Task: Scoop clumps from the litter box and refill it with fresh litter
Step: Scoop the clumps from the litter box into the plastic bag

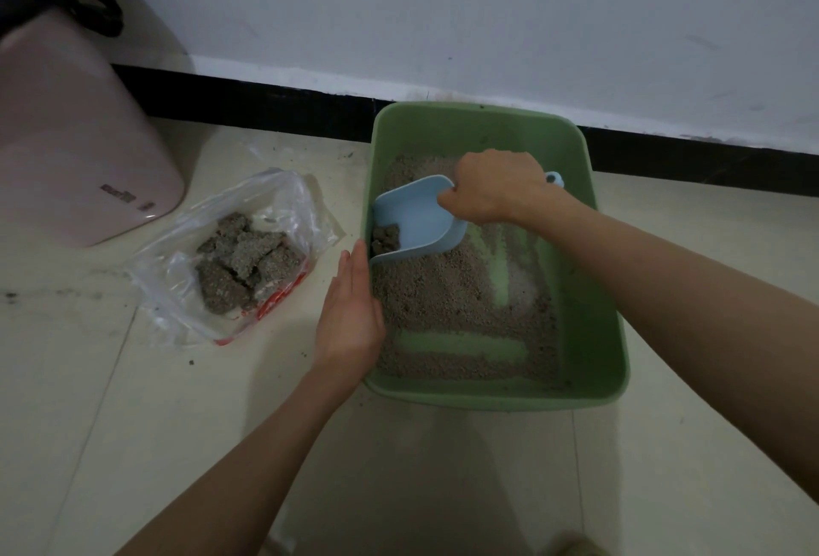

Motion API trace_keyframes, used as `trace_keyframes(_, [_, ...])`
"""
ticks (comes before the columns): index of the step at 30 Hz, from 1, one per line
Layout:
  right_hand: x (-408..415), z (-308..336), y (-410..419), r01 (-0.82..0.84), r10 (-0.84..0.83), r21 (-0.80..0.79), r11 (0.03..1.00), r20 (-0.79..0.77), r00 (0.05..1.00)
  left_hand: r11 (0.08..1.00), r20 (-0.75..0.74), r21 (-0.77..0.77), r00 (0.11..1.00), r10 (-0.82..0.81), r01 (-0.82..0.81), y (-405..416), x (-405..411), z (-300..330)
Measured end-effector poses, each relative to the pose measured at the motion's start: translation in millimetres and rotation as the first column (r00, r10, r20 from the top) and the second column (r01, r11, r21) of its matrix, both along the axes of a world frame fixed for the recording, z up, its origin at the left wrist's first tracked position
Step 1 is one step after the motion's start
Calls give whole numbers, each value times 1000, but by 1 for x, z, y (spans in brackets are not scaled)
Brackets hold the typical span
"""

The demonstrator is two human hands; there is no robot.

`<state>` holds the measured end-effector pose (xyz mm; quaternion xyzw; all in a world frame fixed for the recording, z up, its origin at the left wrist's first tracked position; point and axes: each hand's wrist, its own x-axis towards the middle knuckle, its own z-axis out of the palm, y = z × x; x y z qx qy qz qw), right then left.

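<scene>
A green litter box (594, 325) stands on the floor against the wall, with a thin layer of grey-brown litter (443, 289) and bare green streaks in it. My right hand (496, 192) grips the handle of a light blue scoop (421, 219) tilted over the box's left side. A dark clump (384, 238) lies at the scoop's lip. My left hand (350, 312) rests with straight fingers against the box's left rim. A clear plastic bag (283, 210) with several grey clumps (243, 258) lies open on the floor to the left.
A pink bin (75, 148) with a black bag liner stands at the far left by the wall. A black baseboard (266, 101) runs behind everything. Loose litter grains dot the pale tiled floor (221, 444) around the bag.
</scene>
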<state>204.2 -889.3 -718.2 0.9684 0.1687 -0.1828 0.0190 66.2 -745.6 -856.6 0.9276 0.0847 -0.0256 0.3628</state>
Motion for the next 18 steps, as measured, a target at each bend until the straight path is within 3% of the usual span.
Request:
trace_keyframes(5, [-3,-22,-20,47,-49,72,996,29,998,1000,15,12,1000,-21,21,-1,0,3])
trace_keyframes(12, [-15,-70,-60,351,-244,289,891,-349,905,999,0,31,999,-37,37,-1,-1,9])
trace_keyframes(18, [-24,-83,-65,507,-303,384,771,-480,823,995,-33,87,999,-43,46,0,-1,12])
